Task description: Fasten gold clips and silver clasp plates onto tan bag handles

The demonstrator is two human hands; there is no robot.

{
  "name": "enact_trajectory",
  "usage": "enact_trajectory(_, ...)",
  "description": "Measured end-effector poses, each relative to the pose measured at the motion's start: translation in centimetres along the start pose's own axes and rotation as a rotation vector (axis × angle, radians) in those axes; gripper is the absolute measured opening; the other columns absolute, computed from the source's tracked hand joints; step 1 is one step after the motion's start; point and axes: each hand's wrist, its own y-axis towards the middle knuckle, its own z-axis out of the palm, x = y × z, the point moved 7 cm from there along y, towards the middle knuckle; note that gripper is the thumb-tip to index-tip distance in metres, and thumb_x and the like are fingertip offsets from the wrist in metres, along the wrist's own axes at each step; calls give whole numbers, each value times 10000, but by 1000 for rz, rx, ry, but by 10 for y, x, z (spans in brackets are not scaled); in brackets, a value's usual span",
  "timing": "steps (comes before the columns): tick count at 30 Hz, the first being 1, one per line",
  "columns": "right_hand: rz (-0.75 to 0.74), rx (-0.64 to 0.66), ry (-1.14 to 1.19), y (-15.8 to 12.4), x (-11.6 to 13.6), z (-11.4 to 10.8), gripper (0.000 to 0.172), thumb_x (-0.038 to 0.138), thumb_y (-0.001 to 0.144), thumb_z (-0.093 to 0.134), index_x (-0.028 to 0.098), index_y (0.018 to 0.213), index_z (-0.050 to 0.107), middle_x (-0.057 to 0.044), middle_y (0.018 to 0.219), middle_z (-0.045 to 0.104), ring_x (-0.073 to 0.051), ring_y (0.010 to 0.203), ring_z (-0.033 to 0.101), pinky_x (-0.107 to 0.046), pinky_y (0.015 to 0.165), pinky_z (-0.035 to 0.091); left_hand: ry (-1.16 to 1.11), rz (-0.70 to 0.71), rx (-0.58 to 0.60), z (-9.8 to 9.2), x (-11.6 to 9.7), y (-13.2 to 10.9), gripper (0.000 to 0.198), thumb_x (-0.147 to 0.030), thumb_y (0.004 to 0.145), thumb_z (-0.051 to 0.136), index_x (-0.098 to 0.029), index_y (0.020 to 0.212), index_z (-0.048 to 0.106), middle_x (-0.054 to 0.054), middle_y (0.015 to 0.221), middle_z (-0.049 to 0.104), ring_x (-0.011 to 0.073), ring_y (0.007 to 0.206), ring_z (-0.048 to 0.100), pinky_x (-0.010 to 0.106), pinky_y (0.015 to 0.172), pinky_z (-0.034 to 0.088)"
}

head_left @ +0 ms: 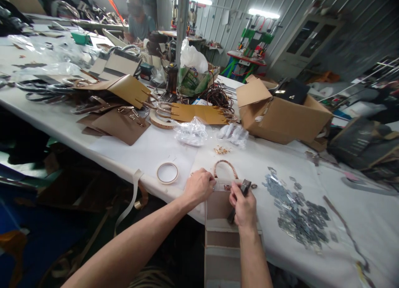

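Note:
A beige-brown handbag piece (220, 208) lies over the table's front edge, its flat panels hanging down toward me. Its curved handle (225, 162) points away from me, and a small metal plate (227, 187) sits near the top edge. My left hand (201, 185) is closed, its fingers pinching the upper left edge of the piece. A dark hand tool (245, 187), possibly a small hammer, is gripped in my right hand (245, 207). The right fingertips are beside the metal plate. Part of the tool is hidden by the hand.
A tape roll (167, 173) lies at left. Many thin metal plates (299, 215) are spread at right, with small gold-coloured parts (221, 150) farther back. Brown bag pieces (120, 124), plastic bags (191, 132) and a cardboard box (283, 115) stand behind. A person (140, 22) sits far back.

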Motion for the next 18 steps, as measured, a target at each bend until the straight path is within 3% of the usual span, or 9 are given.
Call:
enact_trajectory(3, -42, 66, -160, -2, 3, 6, 372, 520, 774, 815, 213, 898, 647, 47, 603, 548, -110, 464, 447, -244, 420, 350, 23, 23, 10, 0, -3, 1, 230, -322, 932, 577, -233, 922, 788, 100, 1086, 713, 268, 1020, 679, 337, 851, 541)
enact_trajectory(7, -145, 149, -449, -2, 6, 20, 350, 496, 749, 806, 207, 919, 704, -68, 836, 736, -246, 747, 668, -361, 693, 541, -2, 19, 0, -2, -2, 3, 194, -316, 894, 620, -244, 908, 800, 88, 1075, 731, 262, 1006, 693, 330, 845, 541)
enact_trajectory(9, -180, 161, -521, -1, 6, 24, 327, 490, 769, 775, 204, 910, 705, -76, 861, 749, -267, 803, 684, -390, 773, 539, -36, -11, 4, -3, 2, 5, 180, -321, 867, 649, -252, 901, 812, 80, 1067, 750, 258, 994, 700, 322, 829, 538)
enact_trajectory(14, -161, 165, -534, 1, 2, 26, 328, 500, 767, 759, 202, 886, 689, -58, 804, 732, -251, 748, 663, -379, 745, 522, -135, -76, 145, 0, 12, 15, 207, -374, 827, 693, -248, 899, 841, 54, 846, 786, 223, 841, 711, 289, 727, 515)
enact_trajectory(18, -156, 153, -529, 1, 1, 26, 308, 485, 761, 762, 210, 876, 685, -50, 808, 730, -249, 761, 669, -375, 757, 518, -155, -47, 212, 0, 15, 22, 213, -353, 814, 710, -233, 923, 849, 37, 759, 775, 193, 768, 697, 261, 689, 494)
